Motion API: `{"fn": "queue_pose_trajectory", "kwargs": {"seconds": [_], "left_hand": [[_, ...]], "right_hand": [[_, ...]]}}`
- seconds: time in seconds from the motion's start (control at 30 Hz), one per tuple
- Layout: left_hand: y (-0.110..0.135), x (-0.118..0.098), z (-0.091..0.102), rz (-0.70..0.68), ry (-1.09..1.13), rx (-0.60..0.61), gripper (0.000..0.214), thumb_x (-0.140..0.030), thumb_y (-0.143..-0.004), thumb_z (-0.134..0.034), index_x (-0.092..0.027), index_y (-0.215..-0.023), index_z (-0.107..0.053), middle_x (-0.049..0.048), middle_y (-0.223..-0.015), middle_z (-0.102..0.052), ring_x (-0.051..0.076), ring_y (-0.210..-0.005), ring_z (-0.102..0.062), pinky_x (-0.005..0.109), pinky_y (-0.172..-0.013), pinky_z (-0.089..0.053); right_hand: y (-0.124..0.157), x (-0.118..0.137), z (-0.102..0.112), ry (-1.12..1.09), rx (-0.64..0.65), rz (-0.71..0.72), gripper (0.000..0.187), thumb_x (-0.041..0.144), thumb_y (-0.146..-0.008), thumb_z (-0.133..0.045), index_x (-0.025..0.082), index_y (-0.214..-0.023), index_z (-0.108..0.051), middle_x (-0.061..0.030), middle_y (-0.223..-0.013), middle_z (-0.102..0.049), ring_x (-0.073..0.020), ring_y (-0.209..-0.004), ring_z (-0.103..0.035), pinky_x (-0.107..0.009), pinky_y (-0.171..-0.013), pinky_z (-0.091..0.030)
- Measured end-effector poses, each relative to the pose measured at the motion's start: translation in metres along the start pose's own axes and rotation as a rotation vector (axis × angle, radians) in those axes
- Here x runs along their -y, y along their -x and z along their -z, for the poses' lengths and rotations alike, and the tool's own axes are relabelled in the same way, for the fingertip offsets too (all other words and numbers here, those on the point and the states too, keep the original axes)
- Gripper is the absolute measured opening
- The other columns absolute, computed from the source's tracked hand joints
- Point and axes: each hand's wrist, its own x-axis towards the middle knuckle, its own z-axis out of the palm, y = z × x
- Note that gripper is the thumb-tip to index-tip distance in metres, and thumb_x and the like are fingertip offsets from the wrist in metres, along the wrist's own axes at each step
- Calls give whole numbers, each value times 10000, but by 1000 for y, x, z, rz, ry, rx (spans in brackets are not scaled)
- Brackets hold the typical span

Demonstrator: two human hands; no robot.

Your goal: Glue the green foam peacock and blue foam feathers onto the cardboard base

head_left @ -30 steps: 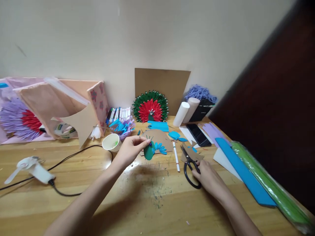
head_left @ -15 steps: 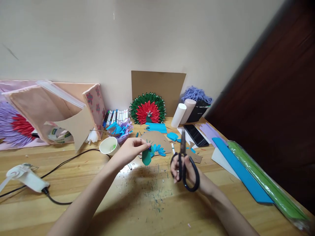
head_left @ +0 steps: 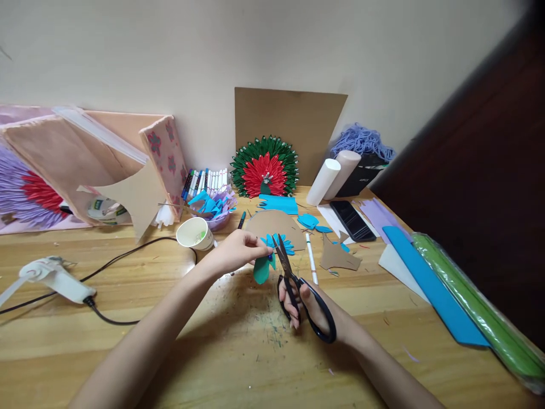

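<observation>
Now, at the wooden table [head_left: 128,341], where a glue gun [head_left: 55,278] is lying at the far left and a blue sheet [head_left: 434,284] is lying along the right edge, a person is bringing black scissors [head_left: 298,289] up to a small craft part. A second ago the scissors were lying flat beside the white pen [head_left: 311,258], with the right hand [head_left: 310,307] only reaching their handles. They are now riding clear of the surface, their blades pointing away from the person, and the tips are arriving just beside the part, so tool and paper are coming together. The left hand [head_left: 236,255] is holding its place in front of the brown card semicircle [head_left: 272,222] and near the paper cup [head_left: 196,233]. Its grip is pinching closed, thumb against fingertips, on the top of the teal paper piece [head_left: 260,271], which is hanging just above the table with blue paper feathers [head_left: 283,244] showing behind it. The right grip is wrapping through the handle loops and holding the scissors firmly; the blades are looking slightly parted, though whether they are touching the paper is too fine to tell.
</observation>
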Motion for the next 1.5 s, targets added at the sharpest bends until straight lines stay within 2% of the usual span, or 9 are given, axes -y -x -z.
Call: {"fn": "queue_pose_trajectory", "kwargs": {"seconds": [0.17, 0.33, 0.53, 0.7, 1.07, 1.5], "left_hand": [[-2, -2, 0, 37, -58, 21, 277, -360, -699, -608, -125, -562, -559, -40, -514, -479, 66, -494, -361, 211, -490, -282], [-4, -1, 0, 48, -62, 34, 278, -372, -692, -607, -125, -568, -578, -33, -520, -505, 73, -497, -379, 218, -497, -287], [-6, 4, 1, 47, -63, 39, 285, -392, -678, -621, -116, -608, -621, -26, -531, -522, 79, -503, -407, 223, -507, -297], [-7, 6, 1, 35, -68, 42, 314, -414, -695, -614, -124, -577, -589, -38, -519, -481, 72, -496, -383, 217, -497, -289], [-6, 5, 2, 48, -66, 50, 320, -429, -706, -609, -124, -609, -597, -28, -556, -500, 70, -517, -391, 207, -486, -283], [-6, 4, -2, 61, -38, 42, 285, -384, -687, -638, -123, -576, -606, -38, -509, -491, 67, -487, -387, 211, -488, -308]], "right_hand": [[-1, -9, 2, 41, -34, -48, 711, 844, -642, -295, 168, -790, -461, 69, -520, -389, -62, -383, -389, -198, -384, -368], [-1, -7, 2, 38, -31, -89, 686, 840, -635, -330, 175, -761, -442, 79, -507, -371, -55, -376, -371, -197, -383, -367], [1, -12, 5, 55, -16, -80, 649, 821, -666, -328, 186, -768, -420, 81, -516, -361, -54, -377, -347, -198, -378, -372], [1, -13, 7, 83, -14, -44, 639, 811, -687, -304, 186, -766, -412, 79, -523, -354, -57, -385, -359, -195, -383, -365], [4, -6, 5, 46, 2, -42, 689, 832, -657, -287, 175, -799, -438, 62, -561, -385, -60, -425, -389, -198, -421, -378], [4, -13, 9, 98, 3, -40, 671, 817, -683, -291, 173, -803, -437, 67, -545, -371, -61, -407, -367, -199, -399, -370]]}}
